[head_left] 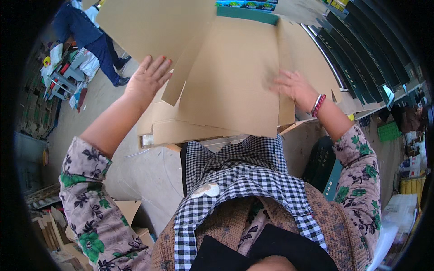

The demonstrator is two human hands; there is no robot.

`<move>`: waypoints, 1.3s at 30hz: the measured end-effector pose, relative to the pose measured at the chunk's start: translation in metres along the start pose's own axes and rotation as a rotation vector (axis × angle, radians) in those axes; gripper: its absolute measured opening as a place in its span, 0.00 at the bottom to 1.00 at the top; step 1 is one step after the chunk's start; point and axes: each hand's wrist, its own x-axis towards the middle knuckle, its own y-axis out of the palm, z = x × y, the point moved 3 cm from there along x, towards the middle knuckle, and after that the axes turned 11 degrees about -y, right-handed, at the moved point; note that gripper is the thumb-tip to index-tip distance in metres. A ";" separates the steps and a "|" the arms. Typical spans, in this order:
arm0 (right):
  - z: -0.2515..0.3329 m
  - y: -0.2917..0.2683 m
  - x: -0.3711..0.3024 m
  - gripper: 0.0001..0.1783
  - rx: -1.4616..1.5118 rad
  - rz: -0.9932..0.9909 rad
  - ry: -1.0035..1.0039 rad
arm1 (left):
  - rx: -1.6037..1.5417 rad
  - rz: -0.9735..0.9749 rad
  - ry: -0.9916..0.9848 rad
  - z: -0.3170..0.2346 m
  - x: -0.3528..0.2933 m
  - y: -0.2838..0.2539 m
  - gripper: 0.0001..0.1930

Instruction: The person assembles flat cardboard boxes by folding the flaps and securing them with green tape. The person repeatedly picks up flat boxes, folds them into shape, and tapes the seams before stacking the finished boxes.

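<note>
With our left hand (148, 77) spread open at the left flap (156, 31) and our right hand (294, 87) too blurred to tell its grip, we should fold the cardboard box (237, 77) before us evenly.

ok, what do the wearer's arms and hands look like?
Both hands ungloved. Left hand: nails look orange-red. Right hand: fingers blurred; pink-red bracelet at the wrist. Left sleeve and right sleeve: pale, green-and-dark floral print, forearms bare below.
</note>
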 end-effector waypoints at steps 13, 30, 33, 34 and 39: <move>-0.005 -0.002 0.005 0.15 0.138 0.084 0.296 | -0.603 0.147 -0.376 -0.076 0.078 -0.018 0.07; 0.031 -0.007 0.012 0.13 0.071 0.046 0.392 | -0.600 0.405 0.013 -0.128 0.022 -0.089 0.54; 0.025 -0.003 0.013 0.14 0.104 0.090 0.349 | -0.697 0.439 0.064 -0.113 0.031 -0.090 0.40; 0.022 -0.003 0.012 0.16 0.140 0.116 0.346 | -0.836 0.407 0.016 -0.106 0.036 -0.093 0.35; 0.011 -0.023 -0.001 0.35 0.691 -0.114 0.254 | -1.182 0.425 -0.325 -0.082 0.060 -0.097 0.22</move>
